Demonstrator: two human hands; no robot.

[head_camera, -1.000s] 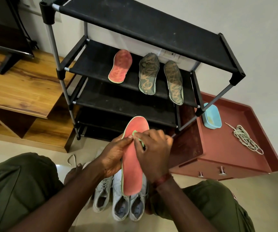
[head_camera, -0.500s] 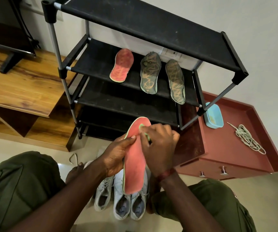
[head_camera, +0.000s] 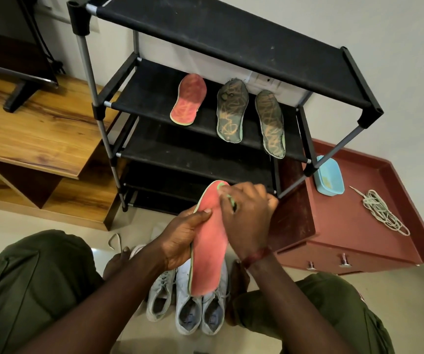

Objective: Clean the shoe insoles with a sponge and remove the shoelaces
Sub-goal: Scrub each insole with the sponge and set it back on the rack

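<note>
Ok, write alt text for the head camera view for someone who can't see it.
A person's left hand holds a pink insole over white sneakers while the right hand presses a green sponge to its toe end. Behind, three more insoles lie on a black shoe rack; a blue tub and loose shoelaces sit on a red cabinet.

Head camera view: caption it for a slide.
Left hand holds a pink insole; right hand presses a sponge to its toe end.

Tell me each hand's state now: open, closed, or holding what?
Left hand: holding the red insole by its side edge.
Right hand: closed on a green sponge, pressed to the insole's toe end.
</note>
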